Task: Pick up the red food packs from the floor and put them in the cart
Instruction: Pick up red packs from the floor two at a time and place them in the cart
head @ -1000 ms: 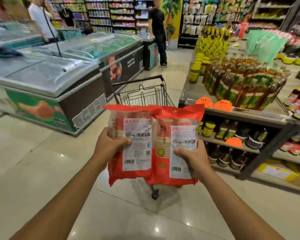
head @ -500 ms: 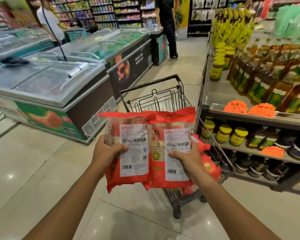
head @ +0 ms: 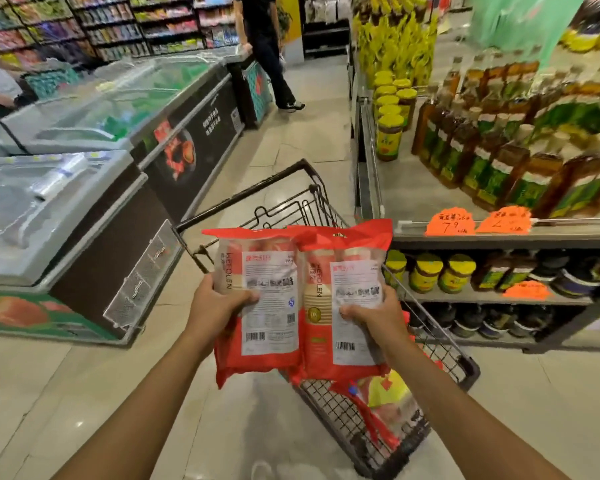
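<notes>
I hold two red food packs side by side in front of me, their white back labels facing me. My left hand [head: 215, 303] grips the left red pack [head: 267, 327] by its left edge. My right hand [head: 374, 317] grips the right red pack [head: 343, 351] by its right edge. Both packs hang above the near left corner of the black wire cart [head: 326, 206], which stands just behind and below them. More red packs [head: 381, 410] lie inside the cart, partly hidden by the packs I hold.
Chest freezers [head: 59, 216] line the left side of the aisle. A shelf unit [head: 499, 237] with jars, bottles and orange price tags stands close on the cart's right. A person in dark clothes [head: 271, 57] stands farther down the aisle, another at far left.
I have come closer to the cart, which now sits right under the two packs. Both hands keep the same hold on the packs. The packs inside the cart have come into view.
</notes>
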Demonstrator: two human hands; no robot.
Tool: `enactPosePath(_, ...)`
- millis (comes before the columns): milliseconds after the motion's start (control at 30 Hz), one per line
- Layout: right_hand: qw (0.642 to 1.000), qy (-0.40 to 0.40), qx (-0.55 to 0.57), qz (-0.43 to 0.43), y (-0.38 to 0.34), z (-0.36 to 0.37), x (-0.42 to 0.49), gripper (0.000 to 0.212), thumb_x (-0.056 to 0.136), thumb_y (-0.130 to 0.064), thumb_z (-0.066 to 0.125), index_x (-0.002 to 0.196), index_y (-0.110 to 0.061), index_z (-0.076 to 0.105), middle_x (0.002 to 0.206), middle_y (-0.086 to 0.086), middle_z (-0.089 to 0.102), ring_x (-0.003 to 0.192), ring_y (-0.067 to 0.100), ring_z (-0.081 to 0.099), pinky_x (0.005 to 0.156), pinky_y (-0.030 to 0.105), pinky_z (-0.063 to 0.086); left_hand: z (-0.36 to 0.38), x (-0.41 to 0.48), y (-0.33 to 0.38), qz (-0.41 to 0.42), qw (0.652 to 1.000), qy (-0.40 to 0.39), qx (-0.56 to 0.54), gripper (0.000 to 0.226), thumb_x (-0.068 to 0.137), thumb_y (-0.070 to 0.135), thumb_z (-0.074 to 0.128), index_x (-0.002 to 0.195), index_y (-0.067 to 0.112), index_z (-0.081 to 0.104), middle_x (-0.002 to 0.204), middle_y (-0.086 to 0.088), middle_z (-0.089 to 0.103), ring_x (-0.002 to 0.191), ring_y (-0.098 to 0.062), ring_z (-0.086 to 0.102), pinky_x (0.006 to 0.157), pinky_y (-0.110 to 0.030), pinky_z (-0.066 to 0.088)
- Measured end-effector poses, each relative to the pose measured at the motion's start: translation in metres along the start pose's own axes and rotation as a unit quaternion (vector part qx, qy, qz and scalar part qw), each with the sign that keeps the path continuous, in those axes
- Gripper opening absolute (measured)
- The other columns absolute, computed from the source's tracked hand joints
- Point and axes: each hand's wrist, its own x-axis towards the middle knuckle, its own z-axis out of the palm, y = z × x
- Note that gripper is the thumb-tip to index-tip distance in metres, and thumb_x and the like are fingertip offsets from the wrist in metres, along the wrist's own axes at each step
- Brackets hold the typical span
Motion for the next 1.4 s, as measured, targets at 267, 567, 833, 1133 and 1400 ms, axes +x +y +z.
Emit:
enactPosePath(267,0.99,0.141,0.021,-0.004,0.005,-0.007,0.051,0.063,0.069,0.009,0.086,0.122,-0.009,0.058,0.108,0.007,0.077,0.094,0.024,0.077,0.082,0.045,0.064,0.061,0.128,0.017,0.023,0.984,-0.172,0.034,0.048,0.073,0.006,0.087,0.109,0.013,0.057,0.099,-0.008,0.076,0.073,-0.017,0.078,0.056,-0.028,0.061)
enactPosePath(567,0.954,0.284,0.083,0.046,0.026,0.004,0.057,0.061,0.071,0.002,0.088,0.123,-0.012,0.059,0.104,0.007,0.079,0.089,0.027,0.078,0.077,0.047,0.064,0.121,0.239,0.008,0.006,0.936,-0.342,0.088,0.06,0.067,0.015,0.091,0.117,0.015,0.059,0.108,-0.009,0.076,0.09,-0.027,0.077,0.081,-0.049,0.063)
enactPosePath(833,0.904,0.383,0.132,0.137,0.1,-0.027,0.003,0.06,0.068,-0.004,0.09,0.121,-0.008,0.062,0.104,0.014,0.079,0.087,0.031,0.079,0.071,0.041,0.064,0.188,0.263,-0.024,-0.024,0.896,-0.41,0.17,0.045,0.068,0.008,0.09,0.105,0.015,0.066,0.095,-0.005,0.078,0.085,-0.028,0.076,0.074,-0.039,0.061)
enactPosePath(1133,0.869,0.417,0.12,0.237,0.193,-0.069,0.021,0.076,0.056,-0.011,0.097,0.123,-0.008,0.06,0.105,0.009,0.078,0.087,0.027,0.079,0.08,0.047,0.064,0.209,0.331,-0.069,-0.037,0.881,-0.376,0.284,0.028,0.072,-0.001,0.086,0.092,0.011,0.072,0.079,-0.006,0.08,0.071,-0.027,0.078,0.066,-0.038,0.065)
enactPosePath(1400,0.883,0.367,0.082,0.282,0.234,-0.08,0.063,0.058,0.069,0.004,0.088,0.121,-0.004,0.064,0.109,0.012,0.078,0.093,0.03,0.078,0.085,0.055,0.062,0.239,0.366,-0.104,-0.051,0.872,-0.359,0.328,0.028,0.072,-0.001,0.087,0.093,0.006,0.069,0.076,-0.005,0.079,0.066,-0.023,0.077,0.06,-0.036,0.064)
